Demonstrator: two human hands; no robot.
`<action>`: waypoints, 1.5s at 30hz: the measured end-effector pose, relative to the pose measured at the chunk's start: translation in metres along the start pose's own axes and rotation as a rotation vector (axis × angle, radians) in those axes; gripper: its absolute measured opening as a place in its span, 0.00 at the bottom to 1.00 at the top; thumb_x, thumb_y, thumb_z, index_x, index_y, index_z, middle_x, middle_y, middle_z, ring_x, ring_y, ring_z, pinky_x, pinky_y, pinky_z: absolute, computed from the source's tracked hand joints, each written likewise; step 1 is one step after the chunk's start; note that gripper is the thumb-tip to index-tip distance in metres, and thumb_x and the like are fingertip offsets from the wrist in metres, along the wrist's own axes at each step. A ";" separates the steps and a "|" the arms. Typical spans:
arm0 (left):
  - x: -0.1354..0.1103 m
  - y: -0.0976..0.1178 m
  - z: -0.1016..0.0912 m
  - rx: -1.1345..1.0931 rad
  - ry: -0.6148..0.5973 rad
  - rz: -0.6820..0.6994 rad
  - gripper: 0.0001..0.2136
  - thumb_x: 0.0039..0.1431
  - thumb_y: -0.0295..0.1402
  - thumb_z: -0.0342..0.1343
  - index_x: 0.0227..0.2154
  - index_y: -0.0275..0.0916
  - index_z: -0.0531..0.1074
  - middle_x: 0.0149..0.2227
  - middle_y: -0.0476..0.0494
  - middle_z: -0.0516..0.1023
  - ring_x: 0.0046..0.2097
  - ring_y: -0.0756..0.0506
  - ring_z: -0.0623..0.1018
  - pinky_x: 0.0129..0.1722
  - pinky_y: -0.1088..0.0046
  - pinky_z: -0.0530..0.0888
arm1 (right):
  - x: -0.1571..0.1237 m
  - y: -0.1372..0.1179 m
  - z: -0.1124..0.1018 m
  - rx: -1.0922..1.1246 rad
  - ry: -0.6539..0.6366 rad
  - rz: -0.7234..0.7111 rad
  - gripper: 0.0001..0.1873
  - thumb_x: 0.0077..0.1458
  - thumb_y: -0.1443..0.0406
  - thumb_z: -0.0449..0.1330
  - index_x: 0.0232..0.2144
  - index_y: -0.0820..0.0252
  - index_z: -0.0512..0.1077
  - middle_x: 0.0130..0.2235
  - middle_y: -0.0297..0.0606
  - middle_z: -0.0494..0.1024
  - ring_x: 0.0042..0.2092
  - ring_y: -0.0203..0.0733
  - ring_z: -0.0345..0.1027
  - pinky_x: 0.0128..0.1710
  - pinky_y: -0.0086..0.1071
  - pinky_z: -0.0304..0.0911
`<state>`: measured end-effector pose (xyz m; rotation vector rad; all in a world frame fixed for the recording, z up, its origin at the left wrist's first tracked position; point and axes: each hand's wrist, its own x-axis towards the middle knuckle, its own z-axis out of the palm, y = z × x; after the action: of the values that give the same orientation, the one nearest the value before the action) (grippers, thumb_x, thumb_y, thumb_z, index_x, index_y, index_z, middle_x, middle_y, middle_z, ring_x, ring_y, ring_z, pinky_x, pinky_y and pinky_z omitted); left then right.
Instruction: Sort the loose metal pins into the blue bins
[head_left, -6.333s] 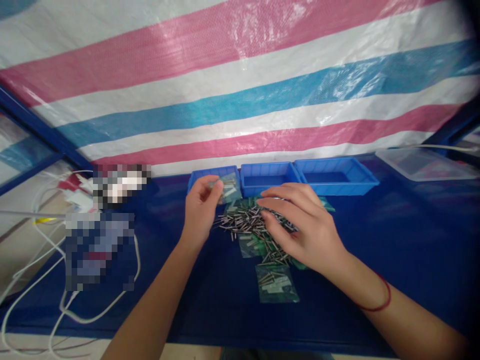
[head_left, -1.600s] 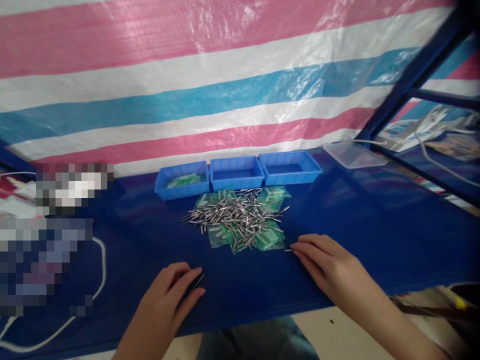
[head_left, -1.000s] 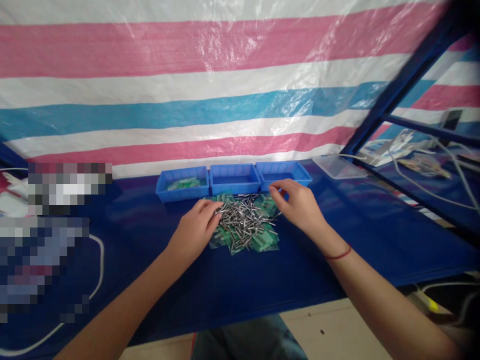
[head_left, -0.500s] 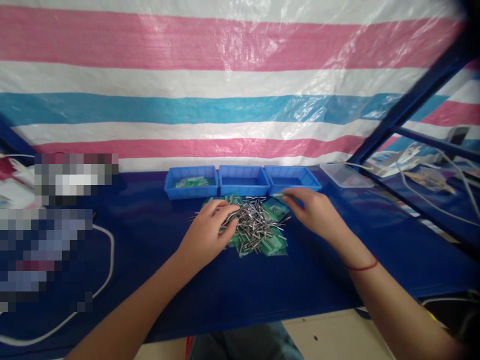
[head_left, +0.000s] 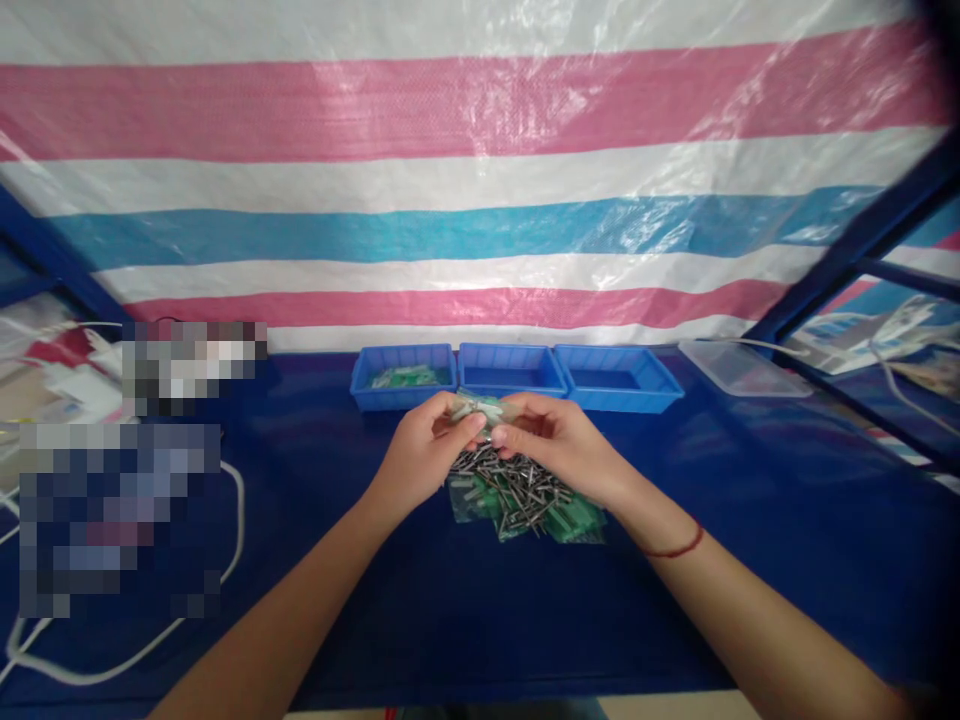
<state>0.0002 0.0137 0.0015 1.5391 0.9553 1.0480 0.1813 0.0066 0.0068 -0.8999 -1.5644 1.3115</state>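
Two hands meet over the middle of the blue table point(head_left: 750, 520), just short of the row of bins. Left hand point(head_left: 426, 448): thumb and forefinger pinched on the left end of a small clear bag point(head_left: 480, 407), other fingers curled under. Right hand point(head_left: 559, 447): thumb and fingers closed on the bag's right end; red string bracelet point(head_left: 676, 547) on that wrist. Bag is held clear of the table, roughly level, directly above the far edge of the pin pile. Cannot tell whether either hand also holds a pin, and the bag's contents are too small to make out.

Pile of metal pins point(head_left: 517, 487): loose, criss-crossed, lying on the table below and just nearer than the hands. Green bags point(head_left: 579, 522) lie flat under and around the pile, partly covered by pins.

Three blue bins side by side, touching, along the back edge:
- left bin point(head_left: 401, 398): holds some green bags
- middle bin point(head_left: 510, 388): interior blue, no contents visible
- right bin point(head_left: 619, 401): same

Clear plastic tray point(head_left: 742, 368) sits to the right of the bins, apart from them. White cable point(head_left: 234, 545) loops on the table far left. Striped tarp point(head_left: 480, 120), pink, white and blue, hangs behind
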 end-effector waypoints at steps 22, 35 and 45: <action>-0.006 0.010 0.006 0.024 0.168 0.067 0.10 0.59 0.38 0.55 0.37 0.36 0.71 0.33 0.46 0.74 0.33 0.49 0.75 0.32 0.74 0.74 | -0.019 -0.014 0.005 -0.242 0.318 -0.020 0.14 0.57 0.55 0.56 0.40 0.58 0.68 0.22 0.31 0.69 0.20 0.33 0.61 0.17 0.27 0.59; -0.012 0.013 0.007 0.501 -0.153 0.408 0.12 0.61 0.35 0.53 0.47 0.43 0.71 0.53 0.39 0.68 0.56 0.42 0.69 0.55 0.61 0.66 | -0.014 -0.008 0.002 0.146 0.200 0.058 0.11 0.52 0.59 0.63 0.33 0.58 0.66 0.25 0.29 0.71 0.24 0.32 0.64 0.26 0.28 0.64; 0.002 0.004 -0.009 0.326 0.185 0.241 0.07 0.59 0.34 0.55 0.38 0.39 0.74 0.38 0.46 0.77 0.39 0.49 0.76 0.41 0.74 0.72 | -0.015 -0.006 0.008 0.062 0.253 -0.074 0.20 0.53 0.61 0.61 0.45 0.53 0.58 0.33 0.30 0.72 0.28 0.33 0.68 0.29 0.31 0.66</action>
<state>-0.0071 0.0170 0.0070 1.8857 1.1298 1.2681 0.1788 -0.0114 0.0099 -0.9220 -1.3416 1.1394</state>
